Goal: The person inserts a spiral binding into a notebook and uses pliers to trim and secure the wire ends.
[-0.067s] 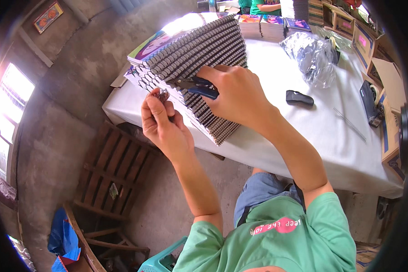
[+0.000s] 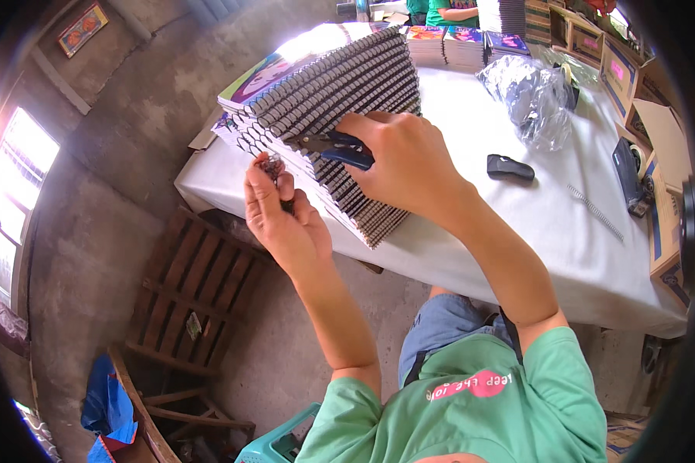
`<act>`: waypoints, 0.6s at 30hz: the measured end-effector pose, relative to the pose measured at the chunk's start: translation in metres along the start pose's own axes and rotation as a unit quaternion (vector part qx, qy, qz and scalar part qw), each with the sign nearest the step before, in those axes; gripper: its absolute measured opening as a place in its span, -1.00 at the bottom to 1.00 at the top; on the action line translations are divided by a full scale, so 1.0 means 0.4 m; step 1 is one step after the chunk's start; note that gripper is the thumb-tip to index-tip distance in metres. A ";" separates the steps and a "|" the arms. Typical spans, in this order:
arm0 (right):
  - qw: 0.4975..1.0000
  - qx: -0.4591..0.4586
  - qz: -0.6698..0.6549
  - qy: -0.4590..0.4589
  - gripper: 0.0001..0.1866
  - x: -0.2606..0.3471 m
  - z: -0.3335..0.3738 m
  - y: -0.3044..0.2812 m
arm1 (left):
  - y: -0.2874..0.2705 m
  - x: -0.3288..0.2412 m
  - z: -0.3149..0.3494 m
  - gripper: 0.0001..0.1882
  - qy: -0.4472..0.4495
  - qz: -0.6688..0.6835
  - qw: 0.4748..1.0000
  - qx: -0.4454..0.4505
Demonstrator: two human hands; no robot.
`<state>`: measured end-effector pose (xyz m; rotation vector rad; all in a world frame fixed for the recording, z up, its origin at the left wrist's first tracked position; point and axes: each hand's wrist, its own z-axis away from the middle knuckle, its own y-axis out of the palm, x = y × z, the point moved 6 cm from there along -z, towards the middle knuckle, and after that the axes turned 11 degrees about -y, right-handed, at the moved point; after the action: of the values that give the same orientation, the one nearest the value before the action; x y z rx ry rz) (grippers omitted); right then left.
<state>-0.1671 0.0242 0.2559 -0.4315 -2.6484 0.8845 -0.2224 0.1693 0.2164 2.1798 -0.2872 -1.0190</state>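
Observation:
A tall stack of spiral-bound books stands at the near left end of the table, coil edges facing me. My right hand is closed around cutting pliers with dark blue handles. Their jaws reach the coil ends at the stack's left corner; whether they bite on a wire is too small to tell. Just below that corner, my left hand is closed with a small clump of dark, curly bits between its thumb and fingers. They look like snipped coil ends. Its palm is partly hidden.
On the white-covered table lie a black stapler-like object, a loose coil, clear plastic wrap and a tape dispenser. Cardboard boxes line the right. A wooden slatted rack stands left below; another person is at the back.
My left hand has shifted slightly down and its fingers have loosened a little around the dark bits. My right hand and the pliers have hardly moved.

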 end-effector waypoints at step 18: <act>0.981 -0.108 0.151 -0.055 -0.57 0.072 -0.011 -0.053 | 0.037 -0.057 -0.031 -0.79 0.046 -0.183 0.981 -0.044</act>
<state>-0.1953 0.0213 0.2783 -0.8819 -2.8400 0.7198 -0.2272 0.1754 0.2453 2.2379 0.2063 -1.0975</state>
